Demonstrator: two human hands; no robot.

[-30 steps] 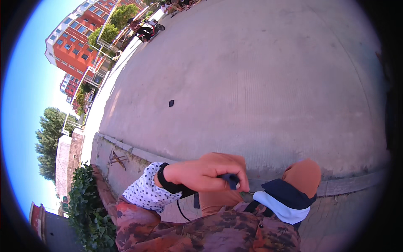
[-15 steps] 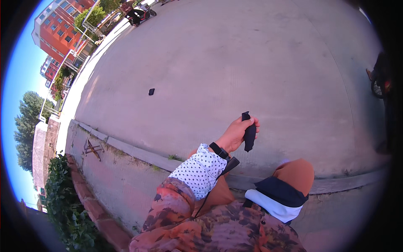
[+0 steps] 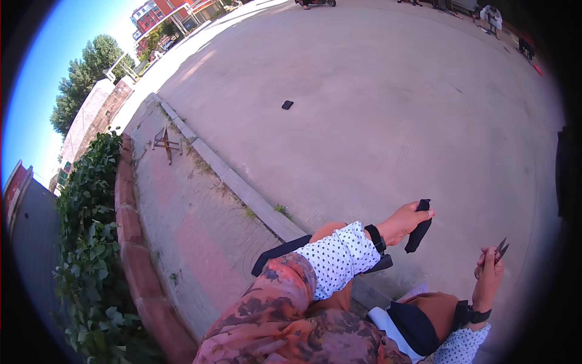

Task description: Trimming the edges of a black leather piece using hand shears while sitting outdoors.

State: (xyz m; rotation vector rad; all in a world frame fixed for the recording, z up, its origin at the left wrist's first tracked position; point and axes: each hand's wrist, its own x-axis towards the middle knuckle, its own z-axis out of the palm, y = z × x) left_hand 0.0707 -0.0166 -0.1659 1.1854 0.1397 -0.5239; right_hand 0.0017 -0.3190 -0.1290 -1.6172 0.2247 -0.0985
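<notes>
My left hand (image 3: 401, 224) is closed around a narrow, folded piece of black cloth (image 3: 418, 229), held out over the pavement. To its right, my right hand (image 3: 487, 280) grips a small pair of thread snips (image 3: 502, 249). The two pointed blades stick up past my fingers, slightly apart, and do not touch the cloth. Dark cloth (image 3: 413, 327) and white cloth (image 3: 388, 327) lie across my thigh below the hands. Both forearms wear white dotted sleeves (image 3: 342, 258) and black wristbands.
A folding stool frame (image 3: 166, 144) stands on the paved strip at left, beside a brick border (image 3: 134, 255) and leafy plants (image 3: 91, 242). A low kerb (image 3: 242, 188) edges the concrete. A small black object (image 3: 287, 105) lies farther out. People (image 3: 490, 17) are at the far right.
The view has swung to the right and things have shifted across it. My right hand has come into view with the snips. The left hand still holds the black cloth.
</notes>
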